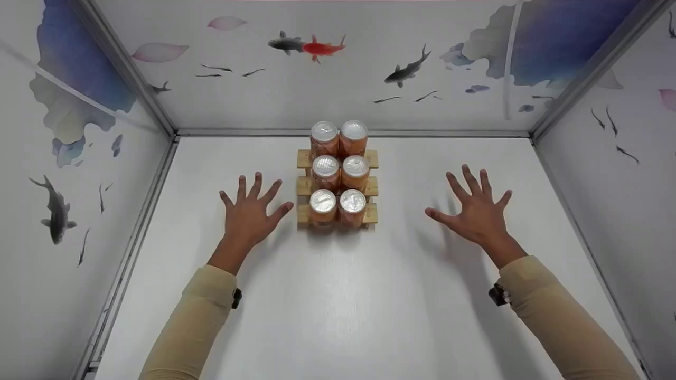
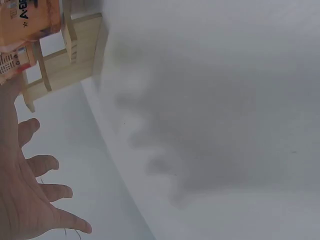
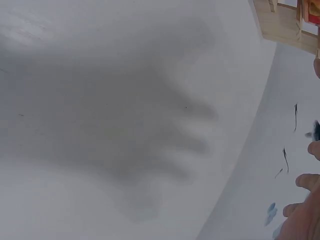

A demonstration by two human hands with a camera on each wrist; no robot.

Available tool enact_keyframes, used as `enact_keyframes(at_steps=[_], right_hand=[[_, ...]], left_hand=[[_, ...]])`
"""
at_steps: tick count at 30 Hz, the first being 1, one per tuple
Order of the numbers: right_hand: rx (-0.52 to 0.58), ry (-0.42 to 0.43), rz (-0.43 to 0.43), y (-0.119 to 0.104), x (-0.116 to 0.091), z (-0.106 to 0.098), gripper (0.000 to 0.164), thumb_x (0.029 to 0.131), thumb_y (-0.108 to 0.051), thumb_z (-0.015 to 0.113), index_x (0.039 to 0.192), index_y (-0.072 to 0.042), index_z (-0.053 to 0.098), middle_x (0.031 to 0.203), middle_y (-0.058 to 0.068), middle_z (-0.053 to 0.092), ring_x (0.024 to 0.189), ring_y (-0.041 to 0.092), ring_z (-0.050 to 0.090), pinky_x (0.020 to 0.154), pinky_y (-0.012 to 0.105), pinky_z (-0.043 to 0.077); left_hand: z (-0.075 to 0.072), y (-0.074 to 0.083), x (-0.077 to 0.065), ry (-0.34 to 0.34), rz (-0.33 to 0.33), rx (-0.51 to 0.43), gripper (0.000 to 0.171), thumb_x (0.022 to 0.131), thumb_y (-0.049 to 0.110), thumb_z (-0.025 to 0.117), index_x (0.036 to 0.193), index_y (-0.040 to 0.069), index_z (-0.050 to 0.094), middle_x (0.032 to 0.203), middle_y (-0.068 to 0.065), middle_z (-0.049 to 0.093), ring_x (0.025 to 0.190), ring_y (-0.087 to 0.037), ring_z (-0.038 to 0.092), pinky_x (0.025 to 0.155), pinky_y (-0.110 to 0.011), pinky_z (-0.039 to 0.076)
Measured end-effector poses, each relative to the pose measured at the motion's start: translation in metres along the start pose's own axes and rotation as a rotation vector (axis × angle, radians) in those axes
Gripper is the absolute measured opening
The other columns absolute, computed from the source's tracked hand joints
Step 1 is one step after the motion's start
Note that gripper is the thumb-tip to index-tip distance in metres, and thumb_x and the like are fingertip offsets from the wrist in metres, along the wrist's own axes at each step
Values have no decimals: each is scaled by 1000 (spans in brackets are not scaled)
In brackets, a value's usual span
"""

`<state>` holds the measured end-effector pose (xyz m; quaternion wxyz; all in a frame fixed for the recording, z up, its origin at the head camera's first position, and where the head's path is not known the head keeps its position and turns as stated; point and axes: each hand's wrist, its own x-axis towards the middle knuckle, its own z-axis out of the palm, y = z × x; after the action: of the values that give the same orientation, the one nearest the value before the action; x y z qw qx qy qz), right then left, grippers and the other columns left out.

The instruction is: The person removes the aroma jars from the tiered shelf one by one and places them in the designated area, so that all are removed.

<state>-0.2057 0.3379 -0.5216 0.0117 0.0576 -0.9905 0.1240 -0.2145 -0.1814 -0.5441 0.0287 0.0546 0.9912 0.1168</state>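
Several orange cans with silver lids stand upright in two columns on a stepped wooden rack, each row behind set higher. To the left of the rack my left hand hovers over the table, fingers spread, touching nothing. My right hand is held off to the right of the rack, also with spread fingers and nothing in it. In the left wrist view the fingers stretch out below an orange can and the rack. The right wrist view catches only fingertips at its edge and a corner of the rack.
A white table carries the rack near its back edge. White panels with painted fish enclose it: a back wall, a left wall and a right wall. Metal rails run along the table's edges.
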Motion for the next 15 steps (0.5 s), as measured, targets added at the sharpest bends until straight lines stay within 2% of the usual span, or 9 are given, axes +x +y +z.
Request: enact_keyframes(at_steps=[15], right_hand=[[24, 28, -53, -27, 9, 15, 104, 92, -83, 67, 175, -28, 36, 187, 11, 20, 173, 48, 10, 120, 96, 4]], left_hand=[[31, 21, -1, -45, 39, -36, 78, 108, 80, 34, 172, 35, 41, 184, -16, 24, 171, -52, 14, 125, -91, 11]])
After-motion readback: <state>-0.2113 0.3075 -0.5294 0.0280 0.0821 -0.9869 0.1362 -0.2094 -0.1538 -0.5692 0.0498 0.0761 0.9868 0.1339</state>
